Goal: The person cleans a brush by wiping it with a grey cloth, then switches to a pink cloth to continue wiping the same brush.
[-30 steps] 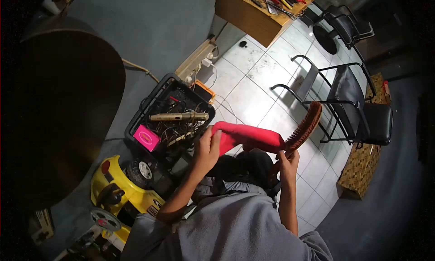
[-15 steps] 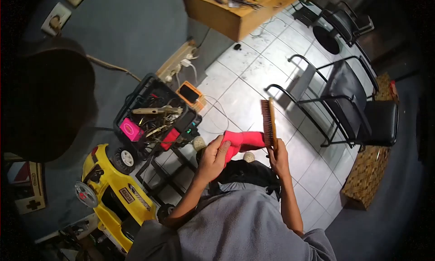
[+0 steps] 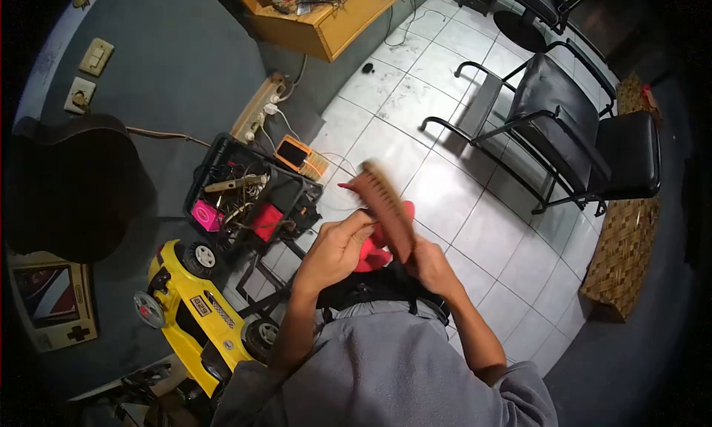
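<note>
The brush [image 3: 386,215] is now swinging left, across the red cloth [image 3: 373,259] between both grips: right hand [image 3: 434,267] clamping the brush, left hand [image 3: 331,254] clamping the cloth. I am apparently brushing; continuing calls for taut cloth.

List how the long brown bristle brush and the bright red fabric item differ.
The long brown bristle brush carries bristles; the bright red fabric item shows none.
The brush looks stiff and elongated; the fabric item looks soft and crumpled.
The brush is in the right hand; the fabric item is in the left hand.
Both are held in front of the person's body.
</note>
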### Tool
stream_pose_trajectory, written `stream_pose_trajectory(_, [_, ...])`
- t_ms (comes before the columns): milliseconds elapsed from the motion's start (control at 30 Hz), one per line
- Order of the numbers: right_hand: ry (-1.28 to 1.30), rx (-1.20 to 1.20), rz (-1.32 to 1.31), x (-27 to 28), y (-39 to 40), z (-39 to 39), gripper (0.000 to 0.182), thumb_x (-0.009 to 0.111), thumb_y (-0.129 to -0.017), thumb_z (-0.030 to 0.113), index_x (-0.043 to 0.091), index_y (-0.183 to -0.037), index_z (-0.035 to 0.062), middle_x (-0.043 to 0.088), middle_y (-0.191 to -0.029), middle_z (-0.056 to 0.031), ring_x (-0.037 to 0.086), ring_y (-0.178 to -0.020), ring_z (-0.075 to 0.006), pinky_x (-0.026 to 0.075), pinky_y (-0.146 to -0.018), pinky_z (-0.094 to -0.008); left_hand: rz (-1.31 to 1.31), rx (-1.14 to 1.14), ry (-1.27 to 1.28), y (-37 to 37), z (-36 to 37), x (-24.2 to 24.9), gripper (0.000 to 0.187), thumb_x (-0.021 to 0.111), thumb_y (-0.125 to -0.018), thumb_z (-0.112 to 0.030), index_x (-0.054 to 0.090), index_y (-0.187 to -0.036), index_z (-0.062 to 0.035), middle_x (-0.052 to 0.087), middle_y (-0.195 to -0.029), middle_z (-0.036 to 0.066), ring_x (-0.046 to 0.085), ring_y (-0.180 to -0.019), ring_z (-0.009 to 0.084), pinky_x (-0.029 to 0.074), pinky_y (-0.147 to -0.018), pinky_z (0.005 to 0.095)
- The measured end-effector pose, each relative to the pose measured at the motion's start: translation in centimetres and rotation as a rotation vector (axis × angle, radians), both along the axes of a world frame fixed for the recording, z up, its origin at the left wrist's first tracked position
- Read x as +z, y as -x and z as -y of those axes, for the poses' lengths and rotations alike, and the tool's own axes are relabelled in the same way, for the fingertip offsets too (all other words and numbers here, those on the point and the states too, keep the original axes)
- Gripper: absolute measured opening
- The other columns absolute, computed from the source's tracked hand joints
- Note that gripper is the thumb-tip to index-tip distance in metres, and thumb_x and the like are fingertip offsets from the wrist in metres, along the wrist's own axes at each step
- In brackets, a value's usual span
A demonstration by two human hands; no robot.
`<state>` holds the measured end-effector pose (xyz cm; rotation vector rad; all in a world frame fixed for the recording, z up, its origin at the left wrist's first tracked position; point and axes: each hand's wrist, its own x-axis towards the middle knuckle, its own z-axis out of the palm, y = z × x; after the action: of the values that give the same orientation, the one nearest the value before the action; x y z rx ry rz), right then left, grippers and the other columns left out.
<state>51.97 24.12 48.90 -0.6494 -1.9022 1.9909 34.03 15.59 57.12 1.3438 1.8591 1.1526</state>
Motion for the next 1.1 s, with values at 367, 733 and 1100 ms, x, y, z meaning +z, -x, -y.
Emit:
stream_pose_trajectory(367, [-0.292,0.048,1.195,-22.8,-11.4,-0.1,0.065,0.032,-0.091,0.055,0.062,-0.086,-0.0018,0.063,-0.086,-0.0278,0.062,-0.084,-0.0413,0.049,-0.073,-0.0495,0.258,0.291,-0.379,0.8,0.2,4.6,0.016,0.046,-0.096,-0.013,0.053,-0.102,0.0002,0.054,-0.093,0.002,0.049,-0.085,0.0083,0.04,-0.077,0.0214])
stream_pose_trajectory(733, [0.076,-0.22,-0.045,-1.5,-2.3,0.8,0.048,0.027,-0.098,0.044,0.051,-0.1,0.0025,0.051,-0.067,-0.0045,0.047,-0.054,-0.0133,0.039,-0.05,-0.0267,0.112,-0.018,-0.228,-3.9,-3.1,2.4,0.013,0.046,-0.093,-0.009,0.052,-0.103,-0.0021,0.051,-0.064,0.008,0.047,-0.059,0.0101,0.04,-0.055,0.0247])
stream_pose_trajectory(1100, [-0.215,0.306,1.258,-24.2,-14.4,-1.4,0.046,0.053,-0.082,0.044,0.066,-0.081,-0.0006,0.064,-0.09,-0.0251,0.063,-0.086,-0.0364,0.049,-0.074,-0.0443,0.378,0.428,-0.591,-1.6,0.0,7.5,0.016,0.042,-0.097,-0.015,0.05,-0.103,-0.0022,0.052,-0.091,0.001,0.046,-0.078,0.0043,0.039,-0.071,0.0195])
